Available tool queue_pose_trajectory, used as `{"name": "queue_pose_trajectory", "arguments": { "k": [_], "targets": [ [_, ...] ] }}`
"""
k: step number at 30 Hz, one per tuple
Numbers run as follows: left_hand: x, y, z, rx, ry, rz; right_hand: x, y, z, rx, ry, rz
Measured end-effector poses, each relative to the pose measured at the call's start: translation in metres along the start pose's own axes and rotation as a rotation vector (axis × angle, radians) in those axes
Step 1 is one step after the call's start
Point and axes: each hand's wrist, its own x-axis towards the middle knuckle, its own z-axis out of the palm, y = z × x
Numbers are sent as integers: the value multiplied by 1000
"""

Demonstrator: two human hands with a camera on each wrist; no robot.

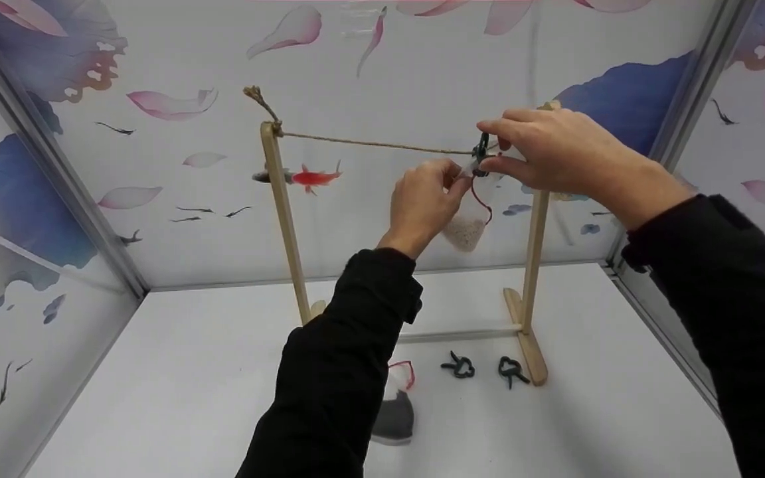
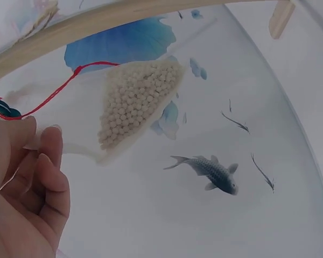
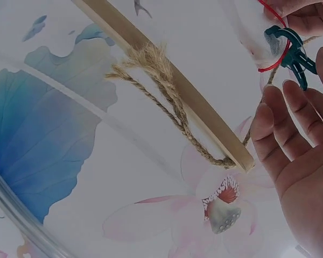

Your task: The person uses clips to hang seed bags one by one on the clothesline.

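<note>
A small sheer drawstring bag [image 1: 466,232] hangs below the jute rope [image 1: 376,143], white beads [image 2: 137,99] filling its bottom and a red cord [image 2: 56,95] at its neck. My left hand [image 1: 424,202] pinches the bag's upper edge. Above it, my right hand [image 1: 558,149] holds a dark green plastic clip [image 3: 295,51] between thumb and fingers, right at the rope and the bag's top. Whether the clip's jaws bite both rope and bag, I cannot tell.
The rope is tied between two wooden posts [image 1: 284,219] of a stand. On the white table [image 1: 176,385] lie two more green clips [image 1: 459,365] and a dark-filled bag [image 1: 396,417] with red cord, partly behind my left sleeve. Printed panels [image 1: 382,79] enclose the space.
</note>
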Motion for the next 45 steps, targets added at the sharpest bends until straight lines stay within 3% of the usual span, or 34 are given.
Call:
{"name": "queue_pose_trajectory", "arguments": {
  "k": [3,10,13,18,22,30,34,39,45],
  "targets": [
    [-1,0,-1,22,-20,4,-4,1,6,4,74,-29],
    [-16,-16,0,30,4,64,-21,0,29,55,382,-140],
    [-32,-28,1,18,67,159,-36,-8,46,123,468,-143],
    [-70,-55,5,103,145,409,-76,-28,92,264,528,-78],
    [-99,-78,11,193,169,508,-115,-45,140,327,455,35],
    [-144,-108,29,192,226,515,-170,-76,227,317,180,297],
    [-164,-117,43,181,216,517,-185,-84,248,317,43,458],
    [-189,-126,66,138,212,488,-196,-85,260,327,-108,588],
    [-209,-139,88,63,248,391,-203,-83,266,449,-275,747]
  ]
}}
